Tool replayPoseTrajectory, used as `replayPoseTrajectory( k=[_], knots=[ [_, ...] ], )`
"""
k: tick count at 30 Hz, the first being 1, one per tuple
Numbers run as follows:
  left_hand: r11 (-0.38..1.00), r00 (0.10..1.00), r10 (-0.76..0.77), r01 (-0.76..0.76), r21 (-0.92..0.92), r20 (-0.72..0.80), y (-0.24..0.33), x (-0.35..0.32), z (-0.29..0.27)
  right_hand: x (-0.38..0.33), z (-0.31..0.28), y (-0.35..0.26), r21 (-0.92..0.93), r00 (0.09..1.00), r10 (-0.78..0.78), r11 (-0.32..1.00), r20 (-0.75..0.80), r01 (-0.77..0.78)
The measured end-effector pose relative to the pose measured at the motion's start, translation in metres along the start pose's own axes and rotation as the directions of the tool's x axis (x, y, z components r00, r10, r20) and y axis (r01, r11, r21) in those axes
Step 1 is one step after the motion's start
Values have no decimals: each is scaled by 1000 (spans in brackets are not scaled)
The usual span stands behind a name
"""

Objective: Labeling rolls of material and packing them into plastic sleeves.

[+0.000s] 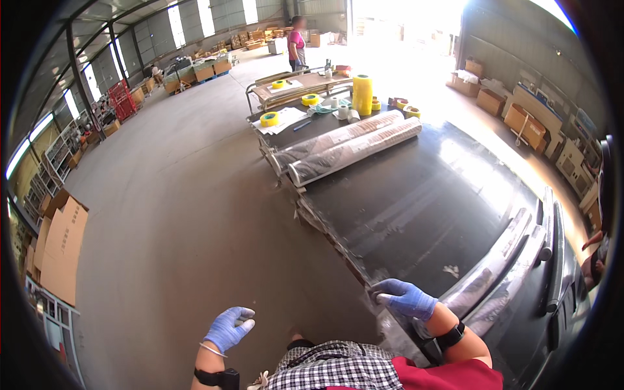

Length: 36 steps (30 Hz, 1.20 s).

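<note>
Over the floor to the left of the table, my left hand [231, 328], in a blue glove with pale fingertips, hangs with loosely bent fingers, holding nothing. By the table's near-left edge is my right hand [408, 299], gloved the same way. Its fingers reach forward, slightly curved, above crumpled clear plastic film [394, 330]; whether they touch the film or the edge cannot be told. To the right of this hand lie two long rolls in clear wrap, one farther [489, 268] and one nearer [511, 290]. They rest on the dark tabletop [396, 208].
Two more wrapped rolls [357, 146] lie across the table's far part. Beyond them are a tall yellow roll [362, 95] and several tape rolls [269, 119]. Dark tubes [556, 260] lie at right. A person [296, 45] stands far off; cardboard [64, 250] leans at left.
</note>
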<state>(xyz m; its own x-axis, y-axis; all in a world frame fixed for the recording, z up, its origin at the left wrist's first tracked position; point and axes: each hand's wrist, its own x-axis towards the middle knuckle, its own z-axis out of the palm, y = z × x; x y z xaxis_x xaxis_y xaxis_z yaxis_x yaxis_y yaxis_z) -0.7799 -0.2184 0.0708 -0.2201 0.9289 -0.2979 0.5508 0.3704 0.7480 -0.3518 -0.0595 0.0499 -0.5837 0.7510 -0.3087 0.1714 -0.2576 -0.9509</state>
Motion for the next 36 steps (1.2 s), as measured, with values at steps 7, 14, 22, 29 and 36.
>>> replayPoseTrajectory(
  k=[7,14,22,29,36],
  knots=[
    [958,984,-15,-38,285,180,-47,203,-103,145,23,-39,14,936,160,986,-314,-164],
    [919,961,157,-227,323,229,-7,381,-149,353,-1,-62,80,856,245,969,-456,-234],
    [802,843,385,-507,315,375,56,607,-169,573,-73,-45,110,437,140,990,-889,-92],
    [773,681,456,-622,123,573,145,781,-105,618,-86,-60,269,211,271,962,-939,-38],
    [751,471,501,-654,-94,727,175,857,35,591,-91,-20,220,354,100,923,-930,315]
  ],
)
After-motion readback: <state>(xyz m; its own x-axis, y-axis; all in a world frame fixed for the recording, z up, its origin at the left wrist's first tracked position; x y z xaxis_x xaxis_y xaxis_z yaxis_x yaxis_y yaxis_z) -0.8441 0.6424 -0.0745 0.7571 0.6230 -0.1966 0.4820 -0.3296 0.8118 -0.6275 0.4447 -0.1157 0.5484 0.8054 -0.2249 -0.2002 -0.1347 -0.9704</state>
